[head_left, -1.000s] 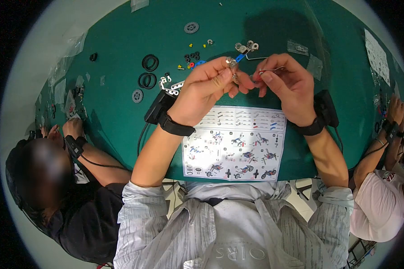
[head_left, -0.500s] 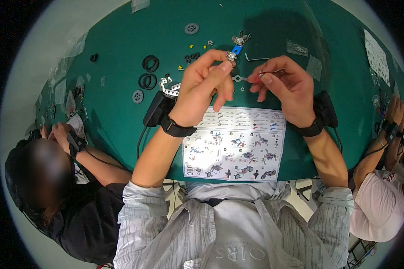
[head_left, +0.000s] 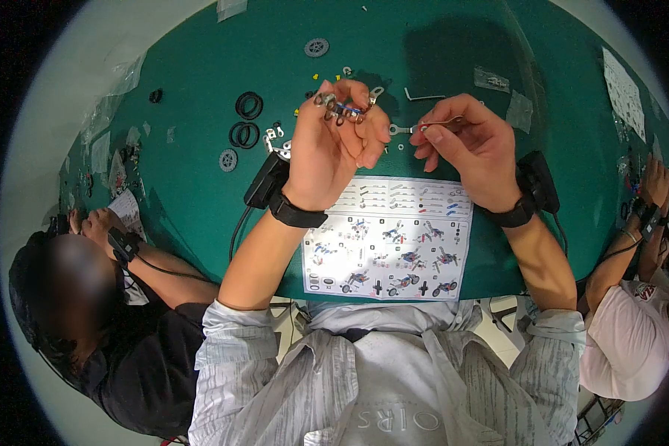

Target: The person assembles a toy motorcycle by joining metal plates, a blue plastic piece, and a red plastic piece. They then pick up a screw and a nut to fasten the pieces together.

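Cradled in the curled fingers of my left hand is a small blue-and-silver metal model assembly, with dark rings along it. My right hand pinches a thin reddish metal strip between thumb and fingers. A small grey spanner-shaped piece shows beside the right fingertips, in the gap between the hands. A tiny nut lies just below that piece. Both hands are raised over the table above the printed instruction sheet.
On the green table, black rubber tyres, grey wheels and silver brackets lie left of my hands. An L-shaped hex key and plastic bags lie beyond my right hand. Other people sit on both sides.
My left hand has turned palm up and inward, bringing the blue-and-silver assembly from beyond its fingertips back over its fingers. The strip in my right hand has tilted slightly.
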A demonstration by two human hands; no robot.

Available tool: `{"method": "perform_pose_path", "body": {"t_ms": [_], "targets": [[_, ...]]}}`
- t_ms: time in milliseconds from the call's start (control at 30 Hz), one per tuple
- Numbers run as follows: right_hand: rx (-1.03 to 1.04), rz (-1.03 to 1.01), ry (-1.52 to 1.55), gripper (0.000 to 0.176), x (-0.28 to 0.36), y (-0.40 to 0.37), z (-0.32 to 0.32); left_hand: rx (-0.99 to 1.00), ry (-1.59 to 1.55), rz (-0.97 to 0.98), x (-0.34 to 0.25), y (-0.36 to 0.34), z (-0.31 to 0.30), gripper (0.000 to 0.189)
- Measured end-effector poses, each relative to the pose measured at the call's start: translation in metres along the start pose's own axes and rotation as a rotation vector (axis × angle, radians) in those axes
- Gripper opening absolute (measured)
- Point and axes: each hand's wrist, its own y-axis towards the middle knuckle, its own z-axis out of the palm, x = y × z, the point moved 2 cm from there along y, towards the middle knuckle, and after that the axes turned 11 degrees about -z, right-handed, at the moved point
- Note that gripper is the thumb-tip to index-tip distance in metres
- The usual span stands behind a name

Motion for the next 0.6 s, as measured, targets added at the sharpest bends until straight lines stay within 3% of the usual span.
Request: {"method": "perform_pose_path", "body": {"t_ms": [267,600], "targets": [[0.014,0.01,-0.036,0.016,-0.0006,-0.002,0.0026,0.057,-0.104,-0.065,-0.0025,-0.0029,0.0081,0.064],[0.047,0.041,-0.026,0.017,-0.0026,-0.0042,0.0047,-0.06,-0.07,0.045,0.0058,0.0012,-0.0017,0.055]]}}
